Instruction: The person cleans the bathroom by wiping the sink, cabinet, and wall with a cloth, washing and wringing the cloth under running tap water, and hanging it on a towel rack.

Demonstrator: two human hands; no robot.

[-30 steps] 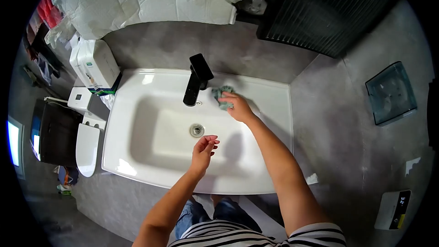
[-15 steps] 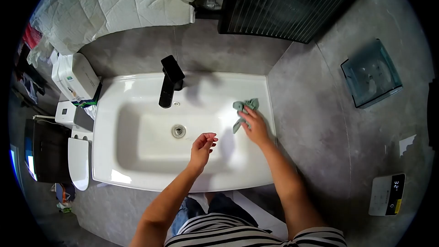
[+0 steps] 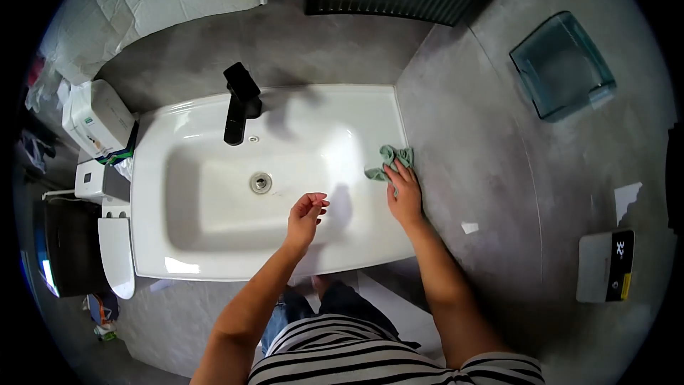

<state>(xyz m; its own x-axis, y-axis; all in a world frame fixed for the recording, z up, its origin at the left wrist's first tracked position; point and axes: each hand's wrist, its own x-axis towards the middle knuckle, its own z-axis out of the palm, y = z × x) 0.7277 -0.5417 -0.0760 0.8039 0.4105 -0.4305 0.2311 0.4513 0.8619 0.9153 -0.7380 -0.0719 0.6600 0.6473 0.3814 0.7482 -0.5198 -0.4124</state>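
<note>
Your right hand (image 3: pixel 405 201) held a green cloth (image 3: pixel 388 153) against the washbasin's rim (image 3: pixel 382 117); your left hand (image 3: pixel 303 221) hung empty, half-curled.

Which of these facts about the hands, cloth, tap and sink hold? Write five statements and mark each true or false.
1. The right hand touches the cloth. True.
2. The left hand grips the tap. False: it is apart from the tap.
3. The cloth is green. True.
4. The cloth covers the drain. False: it is at the right end of the sink.
5. The tap is black. True.
</note>
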